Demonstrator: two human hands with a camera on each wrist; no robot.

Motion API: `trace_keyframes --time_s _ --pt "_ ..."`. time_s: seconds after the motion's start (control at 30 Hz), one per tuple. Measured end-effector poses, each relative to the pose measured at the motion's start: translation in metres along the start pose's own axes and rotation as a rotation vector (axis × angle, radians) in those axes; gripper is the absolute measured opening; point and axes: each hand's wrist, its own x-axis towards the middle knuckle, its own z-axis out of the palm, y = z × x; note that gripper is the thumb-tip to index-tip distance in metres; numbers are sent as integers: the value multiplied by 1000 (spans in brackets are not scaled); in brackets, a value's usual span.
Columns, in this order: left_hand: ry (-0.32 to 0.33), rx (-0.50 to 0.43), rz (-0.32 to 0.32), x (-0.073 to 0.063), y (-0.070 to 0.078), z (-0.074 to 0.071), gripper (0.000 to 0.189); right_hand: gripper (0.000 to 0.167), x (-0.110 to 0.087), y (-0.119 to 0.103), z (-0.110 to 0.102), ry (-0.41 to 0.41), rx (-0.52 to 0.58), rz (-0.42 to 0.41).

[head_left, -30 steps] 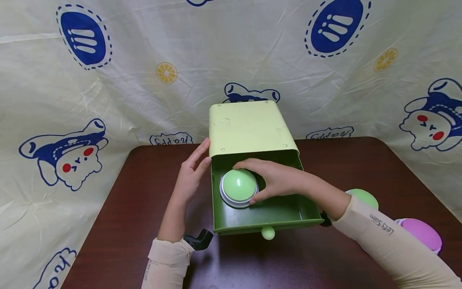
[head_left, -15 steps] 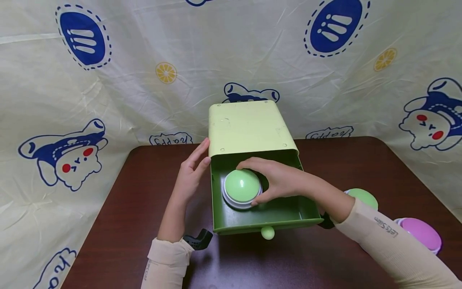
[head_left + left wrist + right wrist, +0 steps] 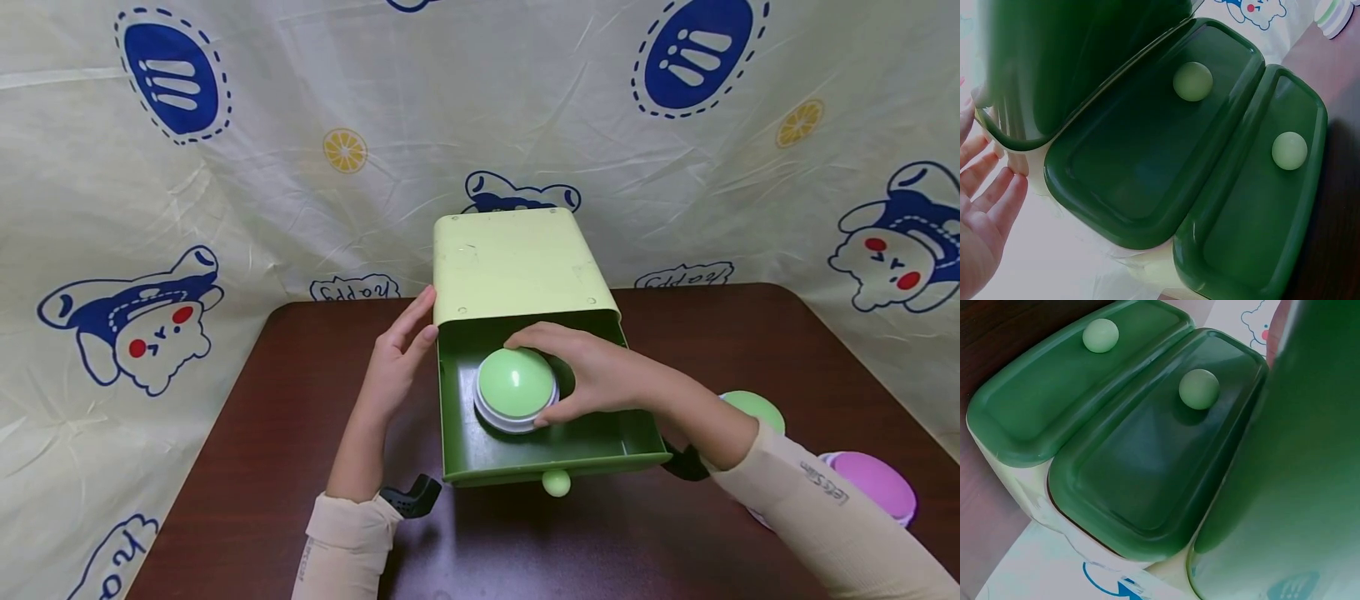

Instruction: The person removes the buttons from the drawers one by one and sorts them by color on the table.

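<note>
A round green push button (image 3: 516, 383) with a white base sits in the pulled-out top drawer (image 3: 600, 437) of a pale green drawer cabinet (image 3: 517, 262). My right hand (image 3: 596, 367) reaches into this drawer in the head view, holding the button between thumb and fingers at its right side. My left hand (image 3: 393, 358) rests its fingers against the cabinet's left side, and the left wrist view shows those fingers extended (image 3: 991, 194). In the right wrist view the drawer's wall hides nearly all of the right hand.
A second green push button (image 3: 753, 410) and a purple one (image 3: 876, 485) stand on the dark brown table (image 3: 300, 417) at the right. Two lower drawers (image 3: 1129, 156) with round knobs are shut below the pulled-out one. A patterned curtain (image 3: 262, 167) hangs behind.
My right hand has slid the green button a little to the right inside the drawer. The left hand and the cabinet have stayed put.
</note>
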Motion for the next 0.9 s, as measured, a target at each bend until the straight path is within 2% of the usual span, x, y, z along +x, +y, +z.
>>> trace_keyframes --time_s 0.3,0.9 --pt "-5 0 14 1 0 1 44 70 -11 -5 -6 44 -12 6" --pt "1 1 3 0 0 1 44 70 -33 -10 -20 157 -23 26"
